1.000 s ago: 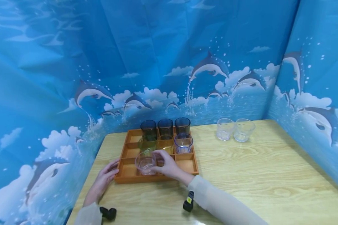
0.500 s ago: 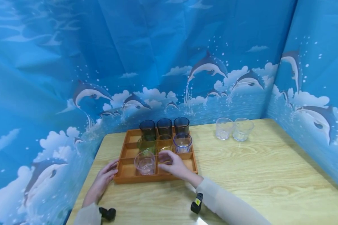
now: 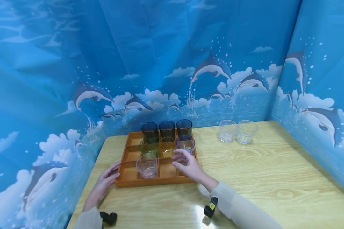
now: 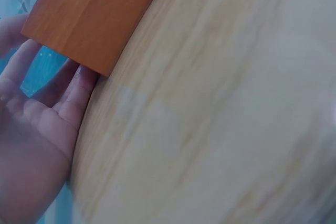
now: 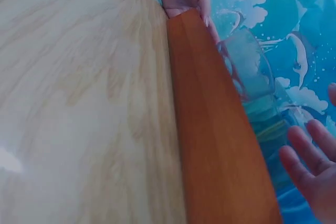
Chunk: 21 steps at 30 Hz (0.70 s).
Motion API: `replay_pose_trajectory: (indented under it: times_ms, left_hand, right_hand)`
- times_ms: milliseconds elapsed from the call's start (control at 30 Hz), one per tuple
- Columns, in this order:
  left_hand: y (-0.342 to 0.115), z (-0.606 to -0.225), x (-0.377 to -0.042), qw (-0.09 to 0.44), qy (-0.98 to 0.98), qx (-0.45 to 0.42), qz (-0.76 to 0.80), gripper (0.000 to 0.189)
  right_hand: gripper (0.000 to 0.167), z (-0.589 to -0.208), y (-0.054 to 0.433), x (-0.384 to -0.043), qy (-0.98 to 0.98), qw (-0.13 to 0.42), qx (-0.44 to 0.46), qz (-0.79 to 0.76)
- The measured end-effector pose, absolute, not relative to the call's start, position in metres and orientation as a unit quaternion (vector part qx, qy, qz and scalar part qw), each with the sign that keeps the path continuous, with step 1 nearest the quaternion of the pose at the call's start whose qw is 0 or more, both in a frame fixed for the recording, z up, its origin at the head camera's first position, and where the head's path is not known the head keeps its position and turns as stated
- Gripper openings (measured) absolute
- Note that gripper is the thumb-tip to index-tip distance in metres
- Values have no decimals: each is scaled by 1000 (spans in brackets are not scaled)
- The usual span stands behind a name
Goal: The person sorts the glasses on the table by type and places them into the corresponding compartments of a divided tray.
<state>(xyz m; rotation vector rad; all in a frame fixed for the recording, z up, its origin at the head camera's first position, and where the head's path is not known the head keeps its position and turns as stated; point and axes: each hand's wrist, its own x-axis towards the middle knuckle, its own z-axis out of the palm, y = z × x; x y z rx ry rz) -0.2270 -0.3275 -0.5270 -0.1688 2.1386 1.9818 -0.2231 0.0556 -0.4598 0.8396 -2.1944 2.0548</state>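
Observation:
My left hand [image 3: 103,184] rests with its fingers against the left front corner of a wooden compartment tray [image 3: 154,182]. Hovering above the tray's right front part, my right hand [image 3: 189,167] holds nothing, and its fingers are loosely spread in the right wrist view. A clear pinkish glass [image 3: 147,168] stands upright in a front-row compartment, left of that hand. Behind it are a green glass [image 3: 148,149], an amber glass [image 3: 166,150] and a blue-rimmed glass [image 3: 185,143], the last partly hidden by my right fingers. Three dark glasses [image 3: 167,128] fill the back row's right part.
Two clear glasses, a left one [image 3: 227,132] and a right one [image 3: 246,133], stand close together at the back of the wooden table [image 3: 263,178]. A blue dolphin-print sheet [image 3: 172,63] rises behind the table and along its sides.
My right hand has let go of the pinkish glass and moved right, away from it. The glass stays in its front-row compartment. My left hand keeps its place on the tray.

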Motion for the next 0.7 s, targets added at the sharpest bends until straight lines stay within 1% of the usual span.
replay_pose_trajectory:
  times_ms: [300,633,700]
  left_hand:
    - [-329,-527,-226,109,733,-55,669,61]
    - [-327,-526,-227,115,724,-55,678,60]
    - [-326,-525,-228,114,721,-56,681,61]
  right_hand:
    - [45,-472,75,-224,-671,49,252,695]
    - [43,-478,99,-225,-682,81,220,692]
    - [43,-485,104,-228,-686,88,213,690]
